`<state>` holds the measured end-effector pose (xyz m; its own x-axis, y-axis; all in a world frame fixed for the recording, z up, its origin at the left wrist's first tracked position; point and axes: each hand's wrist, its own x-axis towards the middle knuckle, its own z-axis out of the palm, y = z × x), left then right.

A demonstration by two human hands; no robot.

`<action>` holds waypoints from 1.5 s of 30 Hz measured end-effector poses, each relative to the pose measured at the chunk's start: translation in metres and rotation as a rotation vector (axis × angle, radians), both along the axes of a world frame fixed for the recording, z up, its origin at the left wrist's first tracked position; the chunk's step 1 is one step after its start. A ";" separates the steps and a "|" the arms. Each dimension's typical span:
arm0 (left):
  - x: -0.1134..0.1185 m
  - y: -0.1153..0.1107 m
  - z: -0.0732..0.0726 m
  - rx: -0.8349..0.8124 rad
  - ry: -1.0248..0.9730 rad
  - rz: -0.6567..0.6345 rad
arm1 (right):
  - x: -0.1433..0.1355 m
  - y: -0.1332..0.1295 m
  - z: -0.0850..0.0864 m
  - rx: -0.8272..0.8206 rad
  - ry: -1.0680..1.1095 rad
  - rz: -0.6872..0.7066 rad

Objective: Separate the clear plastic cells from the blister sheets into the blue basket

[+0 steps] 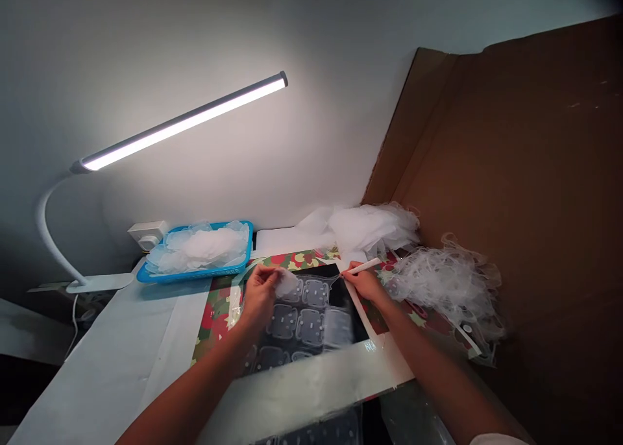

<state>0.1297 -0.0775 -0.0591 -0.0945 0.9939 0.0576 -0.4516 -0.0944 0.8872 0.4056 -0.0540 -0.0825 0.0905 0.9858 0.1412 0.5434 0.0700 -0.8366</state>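
Observation:
My left hand (pixel 263 288) pinches a small thin white piece (pixel 288 281) above the upper left of a clear sheet with rounded-square outlines (pixel 310 327), which lies on a black surface. In my right hand (pixel 363 280) is a slim white tool (pixel 365 266), held like a pen, its tip near the sheet's upper right corner. A thin clear strand (pixel 327 278) runs between the two hands. One whitish translucent piece (pixel 337 327) lies at the sheet's right side.
A blue basket (pixel 195 275) of thin white pieces stands at the back left, beside a lamp (pixel 185 122). White sheets (pixel 372 228) are heaped at the back, with tangled clear scraps (pixel 448 283) at right. Cardboard (pixel 511 172) rises on the right.

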 end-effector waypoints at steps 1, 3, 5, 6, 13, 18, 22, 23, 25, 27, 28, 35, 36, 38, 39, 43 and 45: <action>-0.008 0.001 0.000 -0.025 -0.035 0.032 | 0.001 -0.001 0.000 -0.001 0.002 -0.002; -0.019 0.001 0.001 -0.052 -0.043 0.027 | 0.004 -0.004 0.001 -0.003 0.019 -0.006; -0.022 -0.004 0.003 -0.114 -0.057 -0.049 | 0.007 -0.006 0.002 0.005 0.065 0.006; -0.021 -0.007 0.005 -0.149 -0.077 -0.097 | 0.008 -0.008 0.003 0.023 0.093 0.011; -0.002 -0.025 0.024 -0.247 -0.229 -0.299 | 0.005 -0.025 0.013 0.106 0.297 0.012; 0.006 -0.035 0.033 -0.211 -0.251 -0.406 | -0.001 -0.041 0.015 0.034 0.367 0.048; 0.012 -0.042 0.037 -0.185 -0.275 -0.457 | -0.005 -0.048 0.010 0.004 0.394 0.073; 0.013 -0.041 0.037 -0.174 -0.265 -0.460 | -0.006 -0.049 0.009 0.007 0.406 0.079; 0.014 -0.039 0.034 -0.136 -0.174 -0.457 | -0.008 -0.052 0.008 0.014 0.425 0.094; 0.013 -0.035 0.027 -0.048 0.086 -0.420 | -0.012 -0.054 0.008 0.021 0.411 0.116; 0.012 -0.035 0.022 0.022 0.294 -0.386 | -0.014 -0.056 0.010 0.030 0.374 0.137; 0.004 -0.051 -0.016 0.581 1.624 -0.405 | -0.036 -0.064 0.018 0.099 -0.062 0.470; 0.004 -0.053 -0.018 0.618 1.689 -0.418 | -0.038 -0.064 0.018 0.102 -0.092 0.488; 0.002 -0.054 -0.020 0.649 1.779 -0.426 | -0.042 -0.063 0.016 0.115 -0.136 0.512; 0.001 -0.054 -0.021 0.649 1.809 -0.424 | -0.043 -0.062 0.014 0.118 -0.148 0.521; -0.001 -0.053 -0.020 0.629 1.883 -0.404 | -0.049 -0.057 0.009 0.102 -0.174 0.546; -0.002 -0.052 -0.019 0.622 1.927 -0.423 | -0.050 -0.055 0.009 0.089 -0.186 0.552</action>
<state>0.1277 -0.1299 -0.0785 0.6645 0.7459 0.0448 0.7446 -0.6660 0.0437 0.3554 -0.1091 -0.0735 -0.4669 0.8637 0.1897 0.5440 0.4496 -0.7085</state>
